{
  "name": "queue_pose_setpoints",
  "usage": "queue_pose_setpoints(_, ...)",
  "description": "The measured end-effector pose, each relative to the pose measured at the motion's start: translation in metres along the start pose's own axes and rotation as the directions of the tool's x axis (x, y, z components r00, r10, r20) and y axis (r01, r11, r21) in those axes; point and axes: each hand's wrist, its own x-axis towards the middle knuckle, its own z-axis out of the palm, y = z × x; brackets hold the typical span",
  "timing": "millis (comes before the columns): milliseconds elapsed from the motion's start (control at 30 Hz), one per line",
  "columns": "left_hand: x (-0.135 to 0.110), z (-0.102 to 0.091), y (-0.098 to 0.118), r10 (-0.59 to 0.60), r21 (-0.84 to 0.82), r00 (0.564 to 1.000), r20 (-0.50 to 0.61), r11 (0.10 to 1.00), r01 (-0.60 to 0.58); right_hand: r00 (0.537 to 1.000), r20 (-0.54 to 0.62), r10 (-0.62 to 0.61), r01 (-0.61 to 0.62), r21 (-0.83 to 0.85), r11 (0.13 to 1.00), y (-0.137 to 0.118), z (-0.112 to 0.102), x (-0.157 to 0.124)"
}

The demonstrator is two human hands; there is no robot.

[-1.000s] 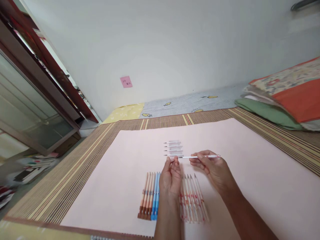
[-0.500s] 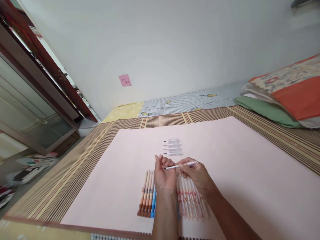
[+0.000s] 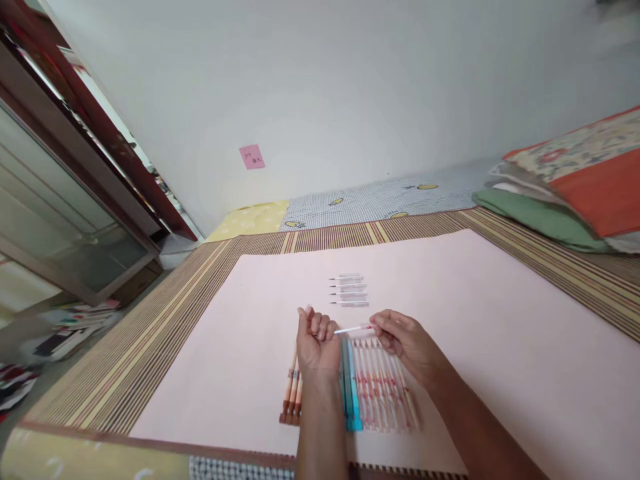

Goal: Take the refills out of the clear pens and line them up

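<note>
Shift from earlier frame: left hand [image 3: 319, 340] slid left, uncovering teal pens [image 3: 353, 393]; refill's dark tip, visible over the palm then, is now hidden.
Refill [image 3: 349, 331]: strung between both hands, above middle of pink sheet [image 3: 225, 360].
Right hand [image 3: 405, 337]: fingers pinched on refill's pinkish end.
Left fingers: curled together at its other end; clamped or not, cannot tell.
Loose refills [image 3: 346, 294]: four, toward sheet's far edge.
Clear-barrel pens [image 3: 380, 387]: toward near edge, contents too blurred.
</note>
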Motion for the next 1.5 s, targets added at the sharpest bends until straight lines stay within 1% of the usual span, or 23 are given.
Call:
queue_pose_setpoints(100, -0.001, 0.000, -0.001, -0.024, -0.009, 1.000, -0.003, 1.000, 0.024, 1.000, 0.024, 0.008, -0.009, 0.036, 0.999, -0.003, -0.011, 0.002)
queue_pose_setpoints(200, -0.002, 0.000, -0.004, -0.086, -0.005, 0.996, -0.010, 0.996, 0.086, 0.999, 0.043, 0.006, -0.009, 0.070, 0.998, -0.004, -0.018, 0.002)
queue_pose_setpoints(300, -0.003, 0.001, -0.010, -0.197, 0.025, 0.980, -0.019, 0.980, 0.197, 0.998, 0.056, -0.009, 0.003, 0.099, 0.995, -0.003, -0.018, 0.003)
queue_pose_setpoints(400, -0.004, 0.001, -0.018, -0.324, 0.085, 0.945, -0.051, 0.941, 0.327, 0.998, 0.043, -0.055, 0.050, 0.105, 0.993, -0.002, -0.015, 0.004)
queue_pose_setpoints(467, -0.005, 0.002, -0.024, -0.375, 0.127, 0.924, -0.075, 0.915, 0.382, 0.993, 0.010, -0.115, 0.114, 0.051, 0.992, -0.002, -0.012, 0.005)
queue_pose_setpoints(567, -0.007, 0.003, -0.032, -0.404, 0.187, 0.911, -0.087, 0.891, 0.413, 0.975, -0.031, -0.218, 0.213, -0.118, 0.970, -0.003, -0.011, 0.005)
queue_pose_setpoints(700, -0.008, 0.002, -0.040, -0.392, 0.303, 0.914, -0.105, 0.863, 0.405, 0.948, -0.006, -0.319, 0.302, -0.305, 0.903, -0.007, -0.012, 0.004)
queue_pose_setpoints(767, -0.009, 0.001, -0.043, -0.371, 0.351, 0.921, -0.117, 0.852, 0.388, 0.916, 0.013, -0.400, 0.363, -0.449, 0.816, -0.010, -0.013, 0.002)
queue_pose_setpoints(833, -0.008, -0.001, -0.046, -0.351, 0.381, 0.929, -0.120, 0.848, 0.370, 0.880, 0.064, -0.472, 0.417, -0.582, 0.698, -0.012, -0.013, 0.000)
queue_pose_setpoints(900, -0.008, -0.004, -0.049, -0.345, 0.404, 0.932, -0.113, 0.841, 0.360, 0.863, 0.122, -0.490, 0.441, -0.655, 0.613, -0.013, -0.013, -0.002)
queue_pose_setpoints(933, -0.008, -0.005, -0.050, -0.347, 0.416, 0.932, -0.108, 0.836, 0.359, 0.863, 0.140, -0.486, 0.442, -0.675, 0.590, -0.013, -0.013, -0.003)
queue_pose_setpoints(1067, -0.009, -0.009, -0.055, -0.364, 0.441, 0.924, -0.115, 0.815, 0.376, 0.881, 0.163, -0.444, 0.411, -0.729, 0.547, -0.014, -0.015, -0.004)
queue_pose_setpoints(1200, -0.009, -0.006, -0.052, -0.364, 0.432, 0.918, -0.158, 0.811, 0.396, 0.918, 0.157, -0.365, 0.349, -0.756, 0.553, -0.019, -0.020, 0.004)
queue_pose_setpoints(1267, -0.007, -0.002, -0.042, -0.330, 0.425, 0.926, -0.186, 0.822, 0.378, 0.933, 0.144, -0.329, 0.317, -0.761, 0.566, -0.021, -0.024, 0.013)
queue_pose_setpoints(1333, -0.005, 0.002, -0.028, -0.271, 0.401, 0.940, -0.207, 0.853, 0.335, 0.939, 0.135, -0.318, 0.306, -0.751, 0.585, -0.021, -0.027, 0.024)
queue_pose_setpoints(1433, -0.001, 0.006, -0.003, -0.153, 0.337, 0.966, -0.208, 0.916, 0.218, 0.948, 0.117, -0.296, 0.279, -0.753, 0.596, -0.016, -0.030, 0.040)
queue_pose_setpoints(1500, 0.002, 0.006, 0.010, -0.091, 0.313, 0.977, -0.191, 0.938, 0.148, 0.951, 0.103, -0.292, 0.264, -0.765, 0.587, -0.014, -0.034, 0.050)
